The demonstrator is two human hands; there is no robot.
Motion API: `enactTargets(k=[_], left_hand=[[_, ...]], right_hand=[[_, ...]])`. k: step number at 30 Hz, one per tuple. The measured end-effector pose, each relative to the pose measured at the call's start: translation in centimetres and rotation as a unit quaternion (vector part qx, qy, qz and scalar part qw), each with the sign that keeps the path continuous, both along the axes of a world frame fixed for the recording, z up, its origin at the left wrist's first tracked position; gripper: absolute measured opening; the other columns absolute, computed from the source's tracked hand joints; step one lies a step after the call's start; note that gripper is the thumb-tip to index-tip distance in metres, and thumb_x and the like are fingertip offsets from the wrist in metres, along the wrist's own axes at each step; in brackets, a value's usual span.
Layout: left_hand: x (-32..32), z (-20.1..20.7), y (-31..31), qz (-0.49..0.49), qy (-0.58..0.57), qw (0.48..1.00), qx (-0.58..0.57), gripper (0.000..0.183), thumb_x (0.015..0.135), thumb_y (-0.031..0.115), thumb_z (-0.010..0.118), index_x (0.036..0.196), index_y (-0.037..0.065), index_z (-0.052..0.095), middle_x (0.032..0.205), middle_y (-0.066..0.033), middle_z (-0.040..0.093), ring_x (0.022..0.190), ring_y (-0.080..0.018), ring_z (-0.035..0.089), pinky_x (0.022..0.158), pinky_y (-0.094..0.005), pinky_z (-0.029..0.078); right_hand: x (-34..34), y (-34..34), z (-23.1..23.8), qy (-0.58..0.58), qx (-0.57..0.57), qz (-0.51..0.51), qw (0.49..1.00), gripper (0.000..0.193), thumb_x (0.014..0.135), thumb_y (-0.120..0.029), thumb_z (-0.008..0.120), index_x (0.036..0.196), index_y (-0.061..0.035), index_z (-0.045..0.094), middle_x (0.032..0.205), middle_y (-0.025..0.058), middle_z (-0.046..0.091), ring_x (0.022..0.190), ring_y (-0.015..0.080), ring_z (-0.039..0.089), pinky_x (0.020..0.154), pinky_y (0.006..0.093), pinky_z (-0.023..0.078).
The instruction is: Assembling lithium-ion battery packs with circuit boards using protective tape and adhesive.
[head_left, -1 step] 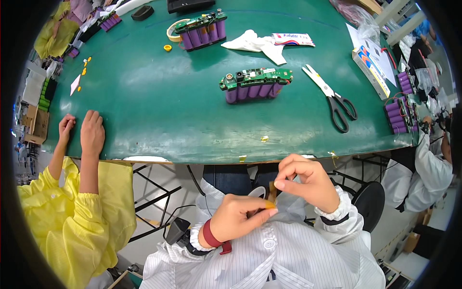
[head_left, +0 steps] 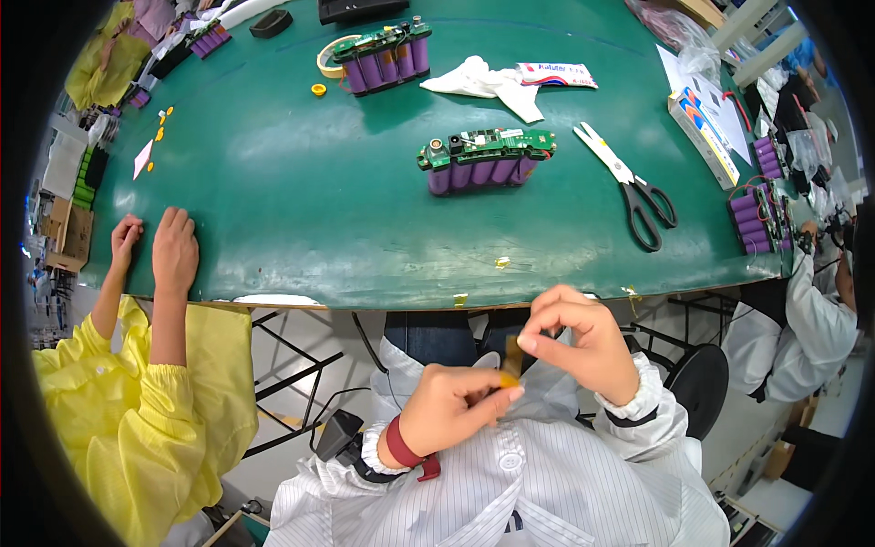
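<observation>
In front of my chest, just short of the table edge, my left hand [head_left: 456, 406] pinches a small yellow-orange piece between thumb and forefinger. It looks like the end or roll of amber tape. A translucent amber tape strip [head_left: 514, 354] stretches up from there to my right hand [head_left: 576, 337], whose thumb and forefinger pinch its other end. Beyond, on the green table, a battery pack [head_left: 488, 162] with purple cells and a green circuit board stands upright. Scissors [head_left: 629, 187] with black handles lie to its right, blades pointing away. Small amber tape bits [head_left: 501, 263] stick near the front edge.
Farther back are another battery pack [head_left: 385, 59], a tape ring [head_left: 330, 60], a white cloth [head_left: 483, 84] and a white tube [head_left: 558, 75]. A box [head_left: 702, 137] lies at right. At left, a co-worker's hands [head_left: 173, 251] rest on the table [head_left: 292, 210].
Both hands have shifted very slightly, the right one a little up and left. The amber strip between them has moved slightly left.
</observation>
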State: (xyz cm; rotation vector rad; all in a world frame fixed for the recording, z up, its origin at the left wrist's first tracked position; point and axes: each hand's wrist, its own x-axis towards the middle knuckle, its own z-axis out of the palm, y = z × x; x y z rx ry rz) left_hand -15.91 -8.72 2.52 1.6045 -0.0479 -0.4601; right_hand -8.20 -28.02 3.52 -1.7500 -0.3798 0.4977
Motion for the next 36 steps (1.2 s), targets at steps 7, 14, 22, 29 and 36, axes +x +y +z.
enactTargets(k=[7,14,22,29,36], left_hand=[[1.1,-3.6,-0.9,0.113,0.232,0.943,-0.21,0.022,0.095,0.014,0.056,0.108,-0.003,0.062,0.077,-0.0058,0.064,0.066,-0.0123,0.065,0.061,-0.0239,0.055],[1.5,-4.8,-1.7,0.135,0.237,0.937,-0.22,0.024,0.094,0.013,0.057,0.11,-0.005,0.06,0.081,-0.0095,0.066,0.07,-0.0171,0.068,0.065,-0.0274,0.057],[1.3,-5.6,-2.8,0.181,0.235,0.93,-0.22,0.027,0.093,0.01,0.059,0.115,-0.005,0.056,0.083,-0.0105,0.066,0.073,-0.0197,0.068,0.069,-0.0315,0.059],[1.2,-7.1,-3.2,0.221,0.236,0.92,-0.223,0.023,0.093,0.009,0.058,0.112,-0.001,0.053,0.083,-0.0075,0.066,0.076,-0.0192,0.068,0.072,-0.0339,0.059],[0.4,-7.2,-3.5,0.209,0.202,0.924,-0.248,0.011,0.093,0.008,0.057,0.1,0.002,0.052,0.08,-0.0082,0.066,0.075,-0.019,0.068,0.071,-0.0347,0.059]], right_hand=[[1.6,2.2,-2.5,-0.27,-0.168,-0.07,0.946,0.007,0.074,-0.014,0.071,0.075,-0.0098,0.066,0.084,0.0022,0.058,0.082,0.0219,0.052,0.077,0.0353,0.035],[2.3,2.8,-3.2,-0.293,-0.196,-0.068,0.933,0.007,0.072,-0.014,0.07,0.071,-0.0102,0.065,0.083,0.0021,0.058,0.08,0.0229,0.051,0.077,0.0356,0.035],[2.7,2.6,-3.2,-0.304,-0.216,-0.126,0.919,0.032,0.072,-0.014,0.074,0.099,-0.0061,0.059,0.086,0.0057,0.057,0.081,0.0256,0.053,0.075,0.0356,0.038],[8.9,-8.6,-2.0,-0.35,-0.362,-0.242,0.829,0.036,0.076,-0.005,0.064,0.11,0.0011,0.054,0.109,0.0177,0.056,0.102,0.0355,0.052,0.089,0.0416,0.042],[11.3,-11.4,0.3,-0.187,-0.421,-0.137,0.877,0.035,0.068,-0.008,0.067,0.098,0.0074,0.058,0.092,0.0205,0.062,0.086,0.0336,0.061,0.078,0.0367,0.048]])
